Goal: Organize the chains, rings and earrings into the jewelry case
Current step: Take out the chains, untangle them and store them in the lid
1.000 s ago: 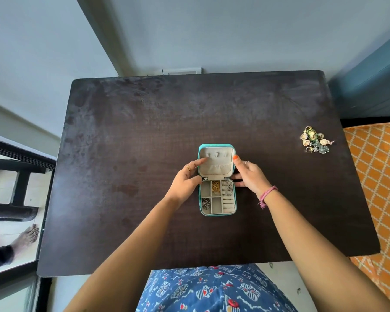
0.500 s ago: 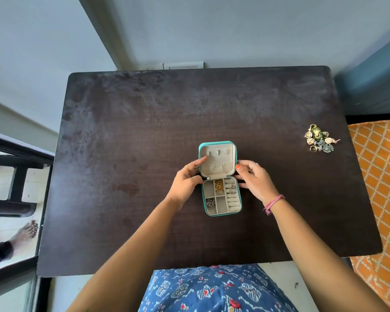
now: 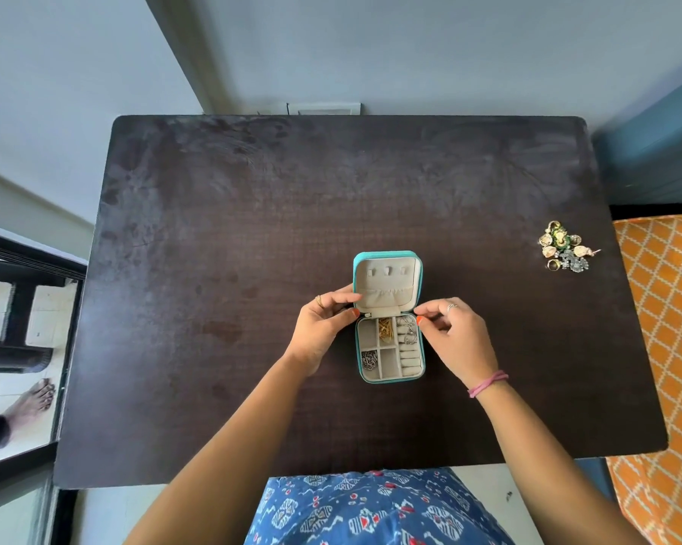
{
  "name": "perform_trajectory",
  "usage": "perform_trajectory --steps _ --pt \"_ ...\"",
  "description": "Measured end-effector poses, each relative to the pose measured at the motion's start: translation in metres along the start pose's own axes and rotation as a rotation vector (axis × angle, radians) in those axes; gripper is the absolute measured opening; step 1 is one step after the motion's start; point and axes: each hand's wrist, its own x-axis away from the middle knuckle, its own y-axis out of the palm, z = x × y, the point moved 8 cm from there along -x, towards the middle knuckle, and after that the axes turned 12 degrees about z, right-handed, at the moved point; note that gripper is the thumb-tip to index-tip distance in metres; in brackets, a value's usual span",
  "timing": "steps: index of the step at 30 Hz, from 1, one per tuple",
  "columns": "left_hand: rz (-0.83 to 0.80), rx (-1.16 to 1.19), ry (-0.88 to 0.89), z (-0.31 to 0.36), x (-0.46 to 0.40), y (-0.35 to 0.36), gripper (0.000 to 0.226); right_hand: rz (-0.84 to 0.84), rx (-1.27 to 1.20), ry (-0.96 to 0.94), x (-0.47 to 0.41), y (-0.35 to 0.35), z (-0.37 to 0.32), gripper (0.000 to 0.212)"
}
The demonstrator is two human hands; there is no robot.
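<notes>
The left hand holds the left edge of the open case at its hinge, fingers curled on the lid, thumb on the base. Between the two hands' fingers, the case lies on the table, chains in two compartments. The right hand pinches the case's right edge by the hinge. Well right of those fingers lies a jewelry pile.

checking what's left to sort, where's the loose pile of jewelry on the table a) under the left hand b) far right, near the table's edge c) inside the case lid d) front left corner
b: the loose jewelry pile lies on the dark table far to the right, well apart from the open teal case.
</notes>
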Motion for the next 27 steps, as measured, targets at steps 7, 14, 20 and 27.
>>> perform_trajectory --steps 7,14,20,27 --pt "0.038 0.022 0.010 -0.007 -0.005 -0.007 0.016 -0.111 0.280 -0.028 0.011 0.008 0.004 0.013" --pt "0.087 0.018 -0.032 -0.013 -0.007 -0.013 0.015 -0.125 0.312 -0.068 0.014 0.012 0.003 0.022" --pt "0.111 0.011 -0.064 -0.018 -0.010 -0.018 0.015 0.017 0.475 -0.304 0.011 0.010 -0.018 0.018" --pt "0.119 -0.010 -0.074 -0.019 -0.009 -0.017 0.015 0.081 0.530 -0.442 0.010 0.011 -0.034 0.009"
